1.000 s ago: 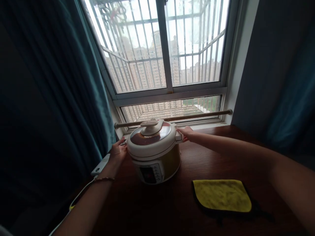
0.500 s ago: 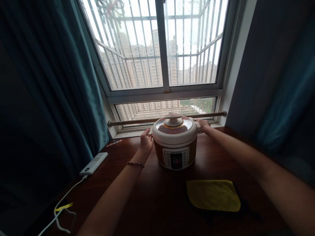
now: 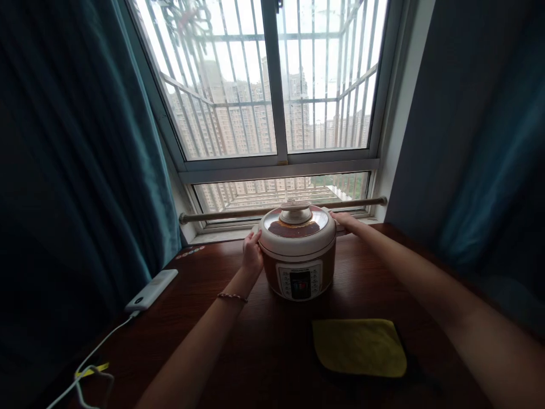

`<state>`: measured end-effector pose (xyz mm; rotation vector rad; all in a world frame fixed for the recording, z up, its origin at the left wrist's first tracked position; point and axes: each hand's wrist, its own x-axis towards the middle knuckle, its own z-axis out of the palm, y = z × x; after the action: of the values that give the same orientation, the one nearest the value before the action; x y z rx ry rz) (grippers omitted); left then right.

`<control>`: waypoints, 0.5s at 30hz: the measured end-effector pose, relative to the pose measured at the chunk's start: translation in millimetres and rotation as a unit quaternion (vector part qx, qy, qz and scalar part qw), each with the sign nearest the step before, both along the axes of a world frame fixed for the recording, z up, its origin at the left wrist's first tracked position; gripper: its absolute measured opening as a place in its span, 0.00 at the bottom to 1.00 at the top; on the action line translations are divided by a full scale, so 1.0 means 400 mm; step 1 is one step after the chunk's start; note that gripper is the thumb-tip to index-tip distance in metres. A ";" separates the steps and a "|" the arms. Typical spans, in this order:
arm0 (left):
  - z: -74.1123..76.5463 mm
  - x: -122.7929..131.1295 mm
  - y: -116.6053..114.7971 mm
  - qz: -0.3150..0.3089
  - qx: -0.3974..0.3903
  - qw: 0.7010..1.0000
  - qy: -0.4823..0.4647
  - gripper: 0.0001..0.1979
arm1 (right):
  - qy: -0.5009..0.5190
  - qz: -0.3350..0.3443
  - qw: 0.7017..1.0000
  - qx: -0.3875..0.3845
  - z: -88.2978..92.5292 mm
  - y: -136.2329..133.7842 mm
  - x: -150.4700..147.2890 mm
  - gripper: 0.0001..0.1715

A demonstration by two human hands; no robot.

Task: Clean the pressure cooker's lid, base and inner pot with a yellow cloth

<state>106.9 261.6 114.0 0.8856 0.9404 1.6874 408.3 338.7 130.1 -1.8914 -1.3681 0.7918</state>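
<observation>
A white and brown electric pressure cooker (image 3: 297, 250) stands upright on the dark wooden table, its lid on and its control panel facing me. My left hand (image 3: 252, 250) is closed at the cooker's left side, thumb up by the rim. At the far right side, my right hand (image 3: 343, 220) reaches to the cooker's other handle with fingers partly hidden behind it. Nearer to me lies a folded yellow cloth (image 3: 360, 346) with a dark edge, touched by neither hand.
A white power bank (image 3: 152, 289) with a white cable (image 3: 102, 342) lies at the table's left. Behind the cooker a rail (image 3: 230, 215) crosses below the barred window (image 3: 279, 85). Blue curtains (image 3: 140, 170) hang on the left.
The view has shifted slightly, so everything sits a little further left and lower. My left hand's fingers have moved up along the cooker's side. Both hands stay at the cooker.
</observation>
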 end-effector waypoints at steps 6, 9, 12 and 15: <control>0.031 -0.016 0.049 0.147 0.005 0.971 0.190 0.30 | -0.076 0.043 0.995 0.050 -0.016 0.015 0.002 0.17; 0.067 -0.026 0.105 0.150 0.040 0.950 0.271 0.26 | -0.119 0.036 0.989 0.083 -0.025 0.017 0.002 0.17; 0.079 -0.032 0.157 0.115 0.045 0.943 0.310 0.22 | -0.147 0.029 0.983 0.108 -0.030 0.012 0.005 0.17; 0.064 -0.036 0.190 0.064 0.044 0.942 0.328 0.23 | -0.158 0.019 0.979 0.126 -0.034 0.006 0.009 0.17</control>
<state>92.6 337.5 139.6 1.5274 1.3902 1.5682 411.9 341.1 116.4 -1.8451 -1.6166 0.3215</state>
